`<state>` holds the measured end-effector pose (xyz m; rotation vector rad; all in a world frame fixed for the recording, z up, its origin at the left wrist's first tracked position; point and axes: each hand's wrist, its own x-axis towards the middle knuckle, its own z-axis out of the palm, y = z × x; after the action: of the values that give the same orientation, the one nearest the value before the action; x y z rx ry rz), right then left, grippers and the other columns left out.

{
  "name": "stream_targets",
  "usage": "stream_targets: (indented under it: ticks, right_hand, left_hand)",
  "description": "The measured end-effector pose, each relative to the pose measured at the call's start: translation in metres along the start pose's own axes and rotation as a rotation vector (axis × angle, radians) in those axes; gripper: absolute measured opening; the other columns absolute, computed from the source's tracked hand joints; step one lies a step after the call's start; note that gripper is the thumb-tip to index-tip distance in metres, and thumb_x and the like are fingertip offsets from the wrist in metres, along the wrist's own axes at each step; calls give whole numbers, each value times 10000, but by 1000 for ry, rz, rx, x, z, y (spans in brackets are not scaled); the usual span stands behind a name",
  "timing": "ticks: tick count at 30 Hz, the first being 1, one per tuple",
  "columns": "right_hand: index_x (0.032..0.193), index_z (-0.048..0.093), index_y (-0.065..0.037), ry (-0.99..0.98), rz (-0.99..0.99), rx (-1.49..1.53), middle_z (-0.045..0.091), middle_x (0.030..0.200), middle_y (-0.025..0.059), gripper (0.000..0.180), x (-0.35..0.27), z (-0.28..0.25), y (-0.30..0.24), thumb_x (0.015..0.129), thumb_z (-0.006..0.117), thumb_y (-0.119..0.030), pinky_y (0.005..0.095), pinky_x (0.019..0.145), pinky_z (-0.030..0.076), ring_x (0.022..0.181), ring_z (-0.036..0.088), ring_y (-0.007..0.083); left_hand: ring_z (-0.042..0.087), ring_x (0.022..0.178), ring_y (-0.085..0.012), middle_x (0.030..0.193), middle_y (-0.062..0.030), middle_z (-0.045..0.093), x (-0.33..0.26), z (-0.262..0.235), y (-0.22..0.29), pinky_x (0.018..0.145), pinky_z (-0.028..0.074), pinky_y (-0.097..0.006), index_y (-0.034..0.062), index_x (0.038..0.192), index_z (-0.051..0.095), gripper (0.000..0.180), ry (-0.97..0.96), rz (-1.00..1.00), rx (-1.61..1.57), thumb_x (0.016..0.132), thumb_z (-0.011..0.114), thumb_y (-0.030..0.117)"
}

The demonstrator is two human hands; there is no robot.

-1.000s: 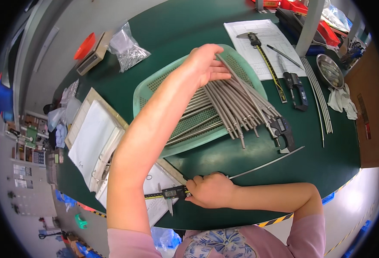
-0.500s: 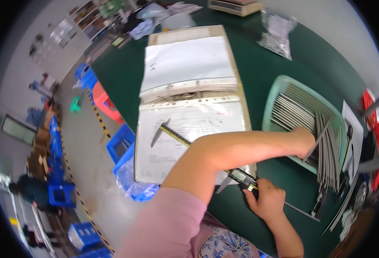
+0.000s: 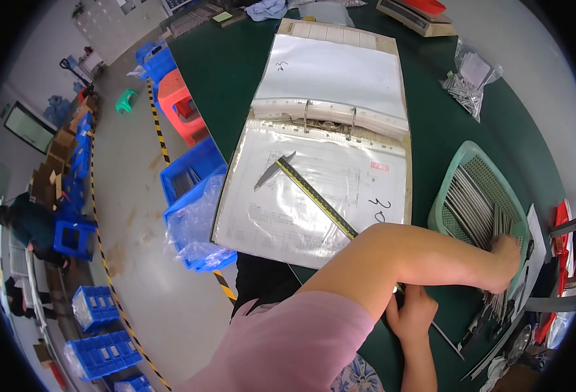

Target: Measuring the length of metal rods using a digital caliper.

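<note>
My left arm in a pink sleeve crosses to the right over the caliper. My left hand (image 3: 502, 262) is curled at the near end of a green mesh basket (image 3: 440, 208), on the ends of thin metal rods (image 3: 472, 204); its fingertips are hidden. Below that arm, my right hand (image 3: 413, 312) grips the body end of a digital caliper (image 3: 317, 197), whose middle the arm covers. The caliper's beam and pointed jaws lie across the printed page of an open ring binder (image 3: 236, 230). A single rod (image 3: 447, 341) lies on the table beside my right hand.
A bag of metal parts (image 3: 471, 78) and a scale (image 3: 419, 18) sit at the back right of the green table (image 3: 216, 78). Blue bins (image 3: 190, 171) and a red stool (image 3: 178, 104) stand left of it. Tools and papers crowd the right edge. A person (image 3: 32, 225) is far left.
The view has swung, shifting the binder right. My left hand has moved from the basket's near left side onto the rod ends at its near right. My right hand keeps hold of the caliper.
</note>
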<state>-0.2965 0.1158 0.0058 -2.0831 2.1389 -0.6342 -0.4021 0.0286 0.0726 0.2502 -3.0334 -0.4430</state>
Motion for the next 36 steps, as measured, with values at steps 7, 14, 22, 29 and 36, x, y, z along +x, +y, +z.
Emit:
stream_targets:
  ticks: [7,14,22,29,36]
  right_hand:
    - [884,507,-23,0,28,0,549,647,113,347,1,-1,-3,695,629,-287,369,430,425,495,544,292]
    - [775,481,-50,-13,33,-10,527,628,110,308,0,1,-9,699,628,-309,369,412,401,468,517,292]
    - [746,496,-56,-60,97,6,520,602,114,297,1,-5,-6,682,650,-302,366,435,409,494,529,290]
    - [720,453,-48,15,32,84,488,600,97,333,-1,1,1,738,587,-352,356,402,428,455,526,263]
    - [730,460,-49,47,60,109,494,604,100,317,-1,2,-2,743,580,-342,350,406,432,457,528,256]
  left_hand:
    - [520,914,-257,1074,-167,492,-13,19,-20,700,471,-329,-15,962,571,404,280,-166,-292,632,663,200]
    - [616,634,-283,693,-195,608,-21,15,-58,588,502,-344,-81,754,571,157,95,-426,-918,693,497,43]
    - [550,437,-241,490,-146,527,-20,-8,-50,379,416,-353,-30,598,546,116,113,-363,-1288,670,476,29]
    - [560,584,-238,668,-136,577,8,-8,-12,525,438,-352,3,717,541,178,42,-162,-1044,708,491,173]
    - [574,811,-326,829,-174,606,5,-10,6,696,435,-405,30,850,578,293,-57,-72,-550,717,491,276]
